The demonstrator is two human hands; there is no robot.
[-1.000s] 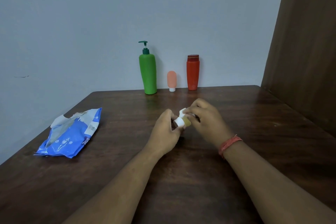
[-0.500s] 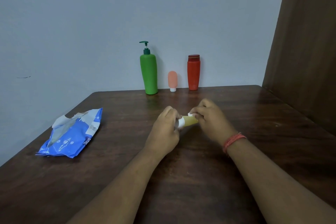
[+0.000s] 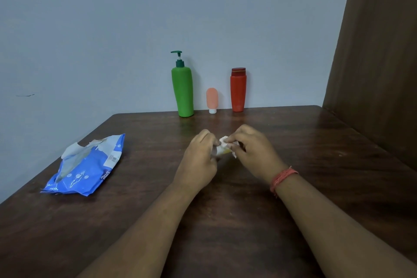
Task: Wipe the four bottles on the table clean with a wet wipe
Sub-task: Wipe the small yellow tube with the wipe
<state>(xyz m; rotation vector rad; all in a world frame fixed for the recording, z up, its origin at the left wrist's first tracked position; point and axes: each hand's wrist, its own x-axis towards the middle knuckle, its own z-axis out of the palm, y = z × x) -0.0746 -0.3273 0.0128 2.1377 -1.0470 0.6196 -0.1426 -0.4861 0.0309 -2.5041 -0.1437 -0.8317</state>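
My left hand (image 3: 199, 160) grips a small yellow bottle (image 3: 222, 151) at its white cap end, just above the table (image 3: 225, 221); my right hand (image 3: 252, 152) pinches a white wipe (image 3: 224, 141) against it, fingers curled. Three bottles stand at the back by the wall: green (image 3: 182, 90), peach (image 3: 212, 99), red (image 3: 238, 90); the wipe pack (image 3: 85, 165) lies well to my left. The risk, I judge: the wet bottle slipping from so shallow a hold, or the wipe bunching and missing spots.
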